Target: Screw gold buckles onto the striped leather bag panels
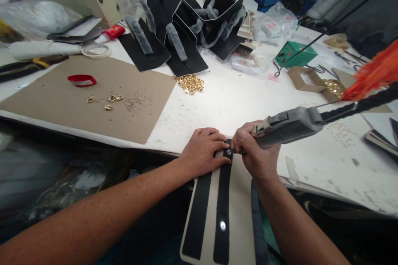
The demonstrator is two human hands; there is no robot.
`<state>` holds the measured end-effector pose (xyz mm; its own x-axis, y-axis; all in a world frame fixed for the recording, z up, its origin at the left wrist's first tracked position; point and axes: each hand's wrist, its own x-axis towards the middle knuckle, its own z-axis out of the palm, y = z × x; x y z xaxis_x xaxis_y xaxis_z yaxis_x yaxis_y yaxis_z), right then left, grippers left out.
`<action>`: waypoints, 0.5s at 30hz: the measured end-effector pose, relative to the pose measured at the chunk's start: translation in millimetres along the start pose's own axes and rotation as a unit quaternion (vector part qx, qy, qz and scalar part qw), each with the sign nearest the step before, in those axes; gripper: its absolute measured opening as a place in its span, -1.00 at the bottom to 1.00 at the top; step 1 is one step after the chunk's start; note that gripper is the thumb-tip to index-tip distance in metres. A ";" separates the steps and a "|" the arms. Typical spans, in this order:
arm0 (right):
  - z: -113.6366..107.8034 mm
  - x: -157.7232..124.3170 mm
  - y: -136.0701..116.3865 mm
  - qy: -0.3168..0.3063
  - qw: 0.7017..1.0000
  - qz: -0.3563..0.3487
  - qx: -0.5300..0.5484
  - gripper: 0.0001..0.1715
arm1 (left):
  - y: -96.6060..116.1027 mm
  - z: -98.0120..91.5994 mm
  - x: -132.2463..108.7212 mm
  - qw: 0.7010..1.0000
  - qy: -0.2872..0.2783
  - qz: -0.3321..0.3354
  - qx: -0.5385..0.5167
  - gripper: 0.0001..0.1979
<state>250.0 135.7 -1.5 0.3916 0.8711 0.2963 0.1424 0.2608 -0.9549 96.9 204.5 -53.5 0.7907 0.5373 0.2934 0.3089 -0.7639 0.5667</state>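
A beige panel (pixel 241 207) with black strips along it leans out over the table's front edge. My left hand (pixel 205 151) lies on its upper part, fingers spread and touching the black strap (pixel 222 198). A round silver fastener (pixel 229 152) shows between those fingers, and another silver fastener (pixel 222 225) sits lower on the strap. My right hand (pixel 258 153) is wrapped round a grey electric screwdriver (pixel 287 126), tilted with its cord end up to the right. Its working end is hidden by my right fingers, close to the upper fastener.
Black pieces with plastic-wrapped handles (pixel 177 45) stand at the back. Gold hardware (pixel 191 84) is piled before them. A brown board (pixel 77 103) bears a red item (pixel 81 80) and loose gold parts. To the right are a green box (pixel 295 54) and a cardboard box (pixel 306 78).
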 end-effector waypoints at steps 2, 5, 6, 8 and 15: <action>-0.7 1.6 1.8 -0.010 1.000 -0.001 0.014 -0.65 | 0.2 -0.3 0.1 1.000 -0.001 -0.001 -0.001 -0.69; -2.3 4.2 5.2 -0.024 0.999 -0.007 0.029 -0.64 | 0.8 -1.1 0.4 1.000 -0.004 -0.002 -0.004 -0.70; -2.9 4.8 6.4 -0.031 0.999 -0.010 0.031 -0.64 | 0.9 -1.4 0.5 1.000 -0.005 -0.003 -0.005 -0.70; -3.9 5.1 8.8 -0.042 0.998 -0.015 0.033 -0.65 | 1.0 -1.6 0.7 1.000 -0.007 -0.005 -0.005 -0.71; -5.3 2.4 14.1 -0.073 0.996 -0.039 0.023 -0.69 | 1.3 -0.2 1.2 1.000 -0.012 -0.011 -0.003 -0.65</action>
<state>257.8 139.3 -14.1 0.2436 0.8978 0.3670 0.1245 0.3463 -0.9298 98.2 204.3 -52.2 0.7964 0.5449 0.2622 0.3229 -0.7499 0.5774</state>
